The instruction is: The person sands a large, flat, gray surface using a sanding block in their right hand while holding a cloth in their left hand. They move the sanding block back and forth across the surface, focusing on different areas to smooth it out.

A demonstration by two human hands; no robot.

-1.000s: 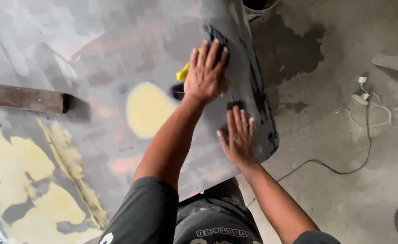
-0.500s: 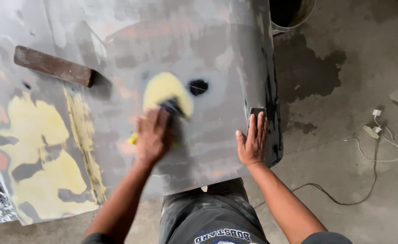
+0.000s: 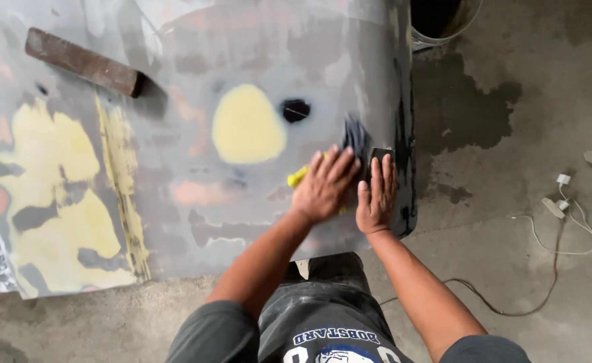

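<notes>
While both palms press side by side near the right edge of the big grey sanded metal body panel (image 3: 255, 60), the left hand (image 3: 324, 185) lies flat with fingers spread over a yellow sanding pad with dark abrasive sheet (image 3: 355, 136), pinning it rather than clutching it. Just beside it, touching, the right hand (image 3: 375, 195) rests open and flat on the panel, its grip holding nothing. A pale yellow oval filler patch (image 3: 247, 125) sits nearby, a rusty brown bar (image 3: 84, 62) upper left, a white cable (image 3: 565, 232) on the concrete floor (image 3: 545, 87).
</notes>
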